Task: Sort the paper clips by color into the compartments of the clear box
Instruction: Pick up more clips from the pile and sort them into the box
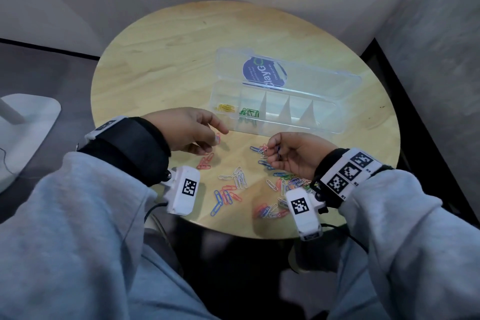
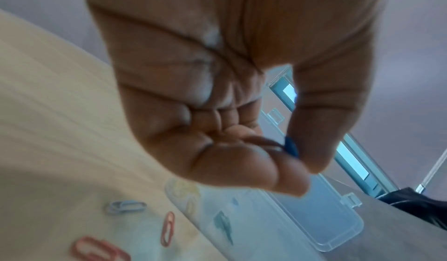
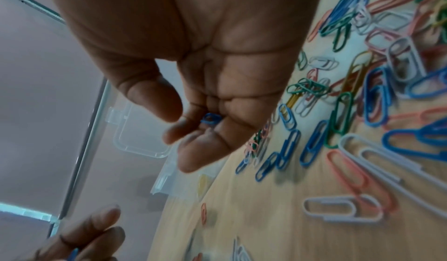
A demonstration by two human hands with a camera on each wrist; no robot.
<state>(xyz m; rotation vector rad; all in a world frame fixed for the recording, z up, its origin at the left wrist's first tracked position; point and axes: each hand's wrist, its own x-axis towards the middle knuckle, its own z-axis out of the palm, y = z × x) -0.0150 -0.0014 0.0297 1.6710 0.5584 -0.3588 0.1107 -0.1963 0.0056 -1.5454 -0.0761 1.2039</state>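
Note:
The clear box (image 1: 324, 112) lies open on the round table, its lid (image 1: 311, 78) folded back. Yellow clips (image 1: 226, 108) fill the leftmost compartment and green clips (image 1: 249, 113) the one beside it; the others look bare. My left hand (image 1: 215, 139) hovers just left of the box front and pinches a blue clip (image 2: 291, 147) between thumb and fingers (image 2: 316, 156). To its right, my right hand (image 1: 272, 150) holds a blue clip (image 3: 210, 120) in its curled fingers (image 3: 205, 150). Loose clips (image 1: 288, 182) of mixed colors lie under and beside it.
Red clips (image 1: 205, 162), white clips (image 1: 237, 176) and a red-and-blue bunch (image 1: 223, 197) lie scattered near the wooden table's (image 1: 155, 60) front edge. A white lamp base (image 1: 28, 122) stands on the floor to the left. Walls close in behind and to the right.

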